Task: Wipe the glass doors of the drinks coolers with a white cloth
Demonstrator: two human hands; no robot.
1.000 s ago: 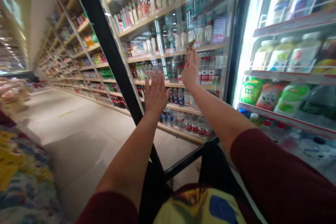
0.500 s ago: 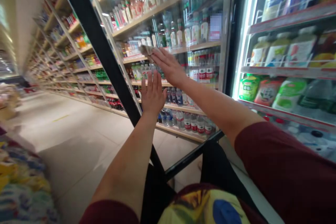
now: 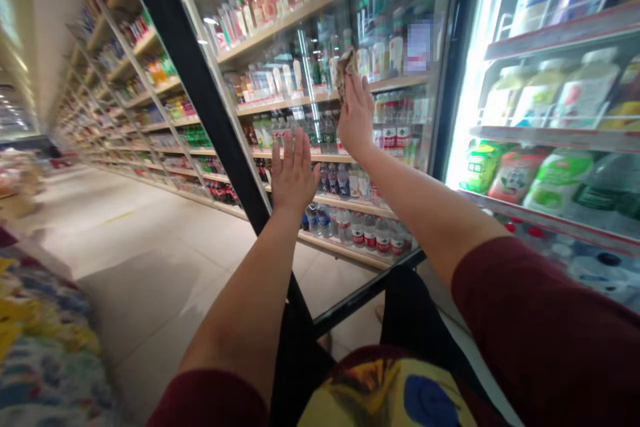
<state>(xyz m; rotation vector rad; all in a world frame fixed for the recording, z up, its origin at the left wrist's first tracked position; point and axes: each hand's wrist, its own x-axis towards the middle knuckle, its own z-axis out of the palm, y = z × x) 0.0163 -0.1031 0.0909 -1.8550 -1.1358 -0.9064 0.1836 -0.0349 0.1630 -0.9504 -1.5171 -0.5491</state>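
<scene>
Down the left side of the aisle, wood-toned shelving (image 3: pixel 167 87) runs back in long straight tiers, beside a smooth, pale tiled floor (image 3: pixel 165 233). Nearer stands a tall door (image 3: pixel 310 80), a flat, clear, glossy pane of glass in a straight black frame (image 3: pixel 187 83); its long axis rises from a lower corner by the person's dark-trousered legs (image 3: pixel 407 307) and leans left towards the top. Rows of bottles (image 3: pixel 383 240) show in the pane among bright glints. At the right, a lit cooler (image 3: pixel 555 137) has white wire shelf fronts, with rounded plastic containers above green and red packs (image 3: pixel 480 165).

Both hands are up at the glass. The left hand (image 3: pixel 295 170) lies flat near the frame, fingers extended slightly apart, thumb out, gripping nothing. The right hand (image 3: pixel 357 120), higher and farther right, is nearly straight, fingers close together over a cloth (image 3: pixel 344 70) against the pane. Brownish, mottled and crumpled, the cloth has its long axis close to upright, the free end pointing up past the fingertips.
</scene>
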